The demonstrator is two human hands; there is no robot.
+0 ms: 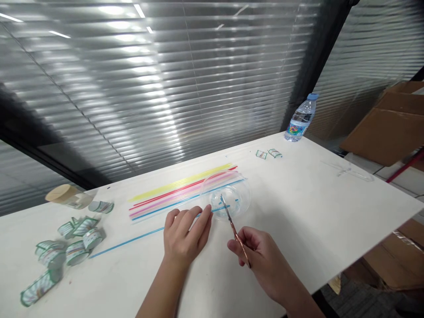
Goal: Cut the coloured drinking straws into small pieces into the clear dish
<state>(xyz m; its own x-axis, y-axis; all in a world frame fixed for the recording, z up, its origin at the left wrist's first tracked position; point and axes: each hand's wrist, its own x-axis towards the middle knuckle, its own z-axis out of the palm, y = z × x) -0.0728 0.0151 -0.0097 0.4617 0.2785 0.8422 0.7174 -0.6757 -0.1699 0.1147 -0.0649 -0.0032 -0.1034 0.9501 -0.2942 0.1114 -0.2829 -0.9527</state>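
Observation:
My left hand (187, 234) is closed around a long thin blue straw (129, 241), whose right end sticks out past my fingertips over a clear plastic bowl (247, 198). My right hand (261, 260) grips a pair of scissors (236, 234) by copper-coloured handles. The scissor blades reach over the bowl, close to the straw's end; whether they touch it I cannot tell. Small blue cut pieces (236, 200) lie in the bowl. Behind my left hand, yellow straws (180, 182), red straws (182, 191), pink straws (175, 198) and more blue straws (159, 209) lie side by side.
At the left are several green-and-white patterned rolls (76, 252) and a clear container with a tan end (62, 194). Two small patterned pieces (261, 154) and a water bottle (300, 118) are at the back right. Blinds (198, 88) rise behind the white table (331, 207); a cardboard box (380, 128) stands beyond.

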